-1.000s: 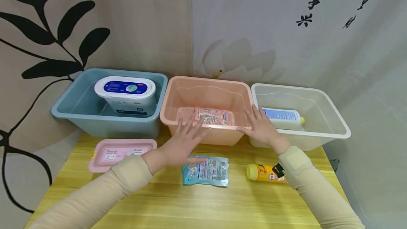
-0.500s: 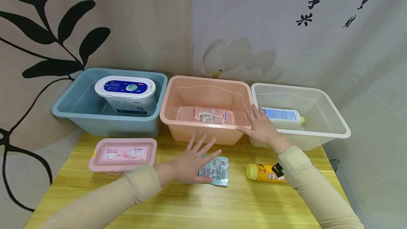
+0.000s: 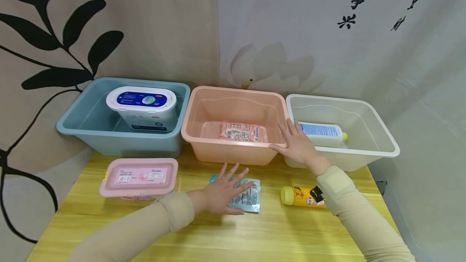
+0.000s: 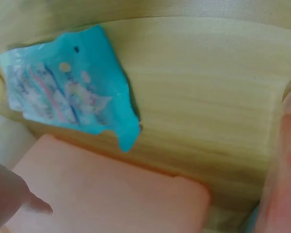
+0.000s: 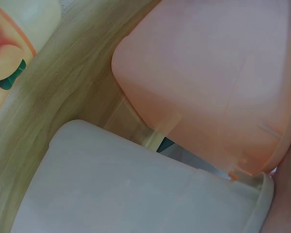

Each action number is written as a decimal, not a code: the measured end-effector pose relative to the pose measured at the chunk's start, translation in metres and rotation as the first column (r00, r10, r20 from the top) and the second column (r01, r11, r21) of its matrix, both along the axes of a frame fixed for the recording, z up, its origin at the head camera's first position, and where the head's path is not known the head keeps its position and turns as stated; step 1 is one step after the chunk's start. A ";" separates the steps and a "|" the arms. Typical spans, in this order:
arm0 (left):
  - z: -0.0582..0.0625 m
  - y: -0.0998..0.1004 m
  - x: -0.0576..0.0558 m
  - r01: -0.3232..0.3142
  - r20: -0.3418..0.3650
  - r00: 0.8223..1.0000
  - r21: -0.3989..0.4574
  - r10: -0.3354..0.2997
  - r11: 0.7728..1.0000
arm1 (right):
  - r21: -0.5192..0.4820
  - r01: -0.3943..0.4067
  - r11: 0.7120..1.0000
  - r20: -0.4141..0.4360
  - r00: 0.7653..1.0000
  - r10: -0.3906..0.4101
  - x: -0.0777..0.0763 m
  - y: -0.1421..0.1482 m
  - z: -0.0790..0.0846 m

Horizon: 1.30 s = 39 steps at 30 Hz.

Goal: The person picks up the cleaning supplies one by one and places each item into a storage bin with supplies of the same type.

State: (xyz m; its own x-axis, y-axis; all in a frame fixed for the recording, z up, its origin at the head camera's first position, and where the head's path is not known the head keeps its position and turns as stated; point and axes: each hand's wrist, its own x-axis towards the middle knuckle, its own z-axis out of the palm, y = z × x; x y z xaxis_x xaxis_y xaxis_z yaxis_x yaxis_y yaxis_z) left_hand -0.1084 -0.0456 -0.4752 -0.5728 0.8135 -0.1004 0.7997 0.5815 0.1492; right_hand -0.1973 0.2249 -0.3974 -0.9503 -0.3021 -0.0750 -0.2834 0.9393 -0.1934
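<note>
My left hand (image 3: 220, 195) is over the left part of a blue foil pouch (image 3: 247, 197) on the table, its fingers spread. Whether it touches the pouch, I cannot tell. The left wrist view shows the whole pouch (image 4: 68, 85) lying flat, apart from the fingers (image 4: 9, 194). My right hand (image 3: 300, 144) rests with straight, spread fingers where the rims of the peach bin (image 3: 233, 153) and the white bin (image 3: 364, 157) meet. Inside the peach bin lies a pink packet (image 3: 240, 132). A white bottle with a blue label (image 3: 322, 134) lies in the white bin.
A blue bin (image 3: 127, 144) at the left holds a white lidded tub (image 3: 143, 110). In front of it stands a pink-lidded box (image 3: 140, 177). A yellow bottle (image 3: 300, 196) lies below my right forearm. Behind the bins hangs a printed curtain (image 3: 164, 31).
My left hand has moved back from near the peach bin's front to over the pouch, uncovering the pink-lidded box. The right hand has stayed on the rims. The view has shifted slightly.
</note>
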 end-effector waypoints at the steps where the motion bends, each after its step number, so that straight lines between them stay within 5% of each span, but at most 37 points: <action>1: -0.002 0.001 -0.001 -0.001 -0.001 1.000 -0.008 0.001 1.000 | -0.001 0.001 1.000 0.000 1.000 -0.001 0.000 0.000 0.000; 10: -0.013 0.003 -0.006 -0.023 0.055 0.998 -0.057 0.027 0.998 | 0.004 0.000 1.000 -0.006 1.000 0.000 -0.001 0.001 0.000; 29: -0.052 0.004 -0.015 0.049 0.116 0.992 -0.075 -0.040 0.996 | 0.025 -0.002 1.000 -0.022 1.000 0.002 -0.002 -0.001 -0.003; 39: -0.061 0.002 -0.024 0.113 0.003 0.994 -0.057 -0.113 0.992 | 0.029 0.006 1.000 -0.013 1.000 -0.006 -0.001 -0.001 -0.002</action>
State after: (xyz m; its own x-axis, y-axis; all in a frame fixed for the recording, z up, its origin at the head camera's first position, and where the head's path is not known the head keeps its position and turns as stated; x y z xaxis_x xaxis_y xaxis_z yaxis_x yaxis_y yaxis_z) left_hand -0.1322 -0.0436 -0.5366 -0.4775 0.8660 -0.1487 0.8608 0.4950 0.1186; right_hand -0.1981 0.2236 -0.3992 -0.9531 -0.2942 -0.0714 -0.2799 0.9461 -0.1626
